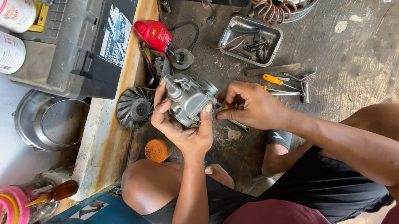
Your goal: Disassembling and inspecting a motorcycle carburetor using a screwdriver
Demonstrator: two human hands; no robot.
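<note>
left hand (184, 123) cupped palm-up under a grey metal carburettor (188, 98), fingers wrapped up both sides, thumb on its right edge, so a firm closed grip, part held above the floor roughly centre of view. right hand (248, 105) comes in from the right, fingers pinched tight on a small orange-handled tool (226, 107) at the carburettor's right side; tip hidden behind fingers, can't tell what it engages. forearms converge from bottom and right, person crouched, knees (142, 184) low in view

tight to the left: black finned fan wheel (135, 107) just beside the left knuckles, then a worn wooden bench edge (105, 128). orange round cap (156, 150) on the floor near the left wrist. red bottle (154, 35) above. more open floor to the right, apart from a cluster of screwdrivers and wrenches (287, 83) near the right hand and a steel parts tray (250, 39) further up

surface: stained, grimy concrete floor (357, 62). grey toolbox (73, 41) top left, metal pan (49, 121) left
</note>
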